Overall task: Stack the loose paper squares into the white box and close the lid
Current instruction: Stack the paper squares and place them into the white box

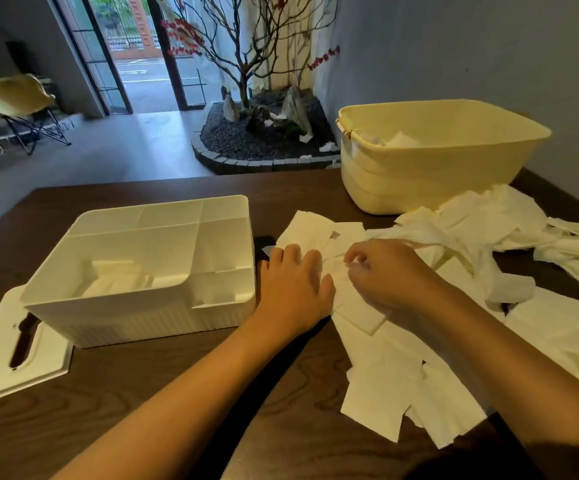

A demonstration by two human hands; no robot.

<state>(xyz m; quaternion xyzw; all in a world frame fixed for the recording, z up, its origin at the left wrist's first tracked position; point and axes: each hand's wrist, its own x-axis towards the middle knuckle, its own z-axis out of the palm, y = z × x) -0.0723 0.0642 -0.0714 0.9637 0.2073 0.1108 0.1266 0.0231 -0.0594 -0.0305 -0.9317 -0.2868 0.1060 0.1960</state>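
Loose paper squares (381, 386) lie scattered over the right half of the dark wood table (142, 393), overlapping in a rough heap that runs from table centre to the right edge. White box (142, 268) sits left of the heap, open, with a few sheets already lying in its main compartment. Its lid (7, 355) lies flat on the table, partly under the box's front-left corner, slot facing up.

Left hand (293, 289) rests palm-down with fingers straight on the near edge of the heap, just right of the box. Right hand (381, 271) is right beside it, fingers curled, pinching a sheet at the top of the heap; exact fingertip contact is blurred.

Yellow plastic tub (437, 157) stands at the far right of the table, behind the heap, with more paper inside.
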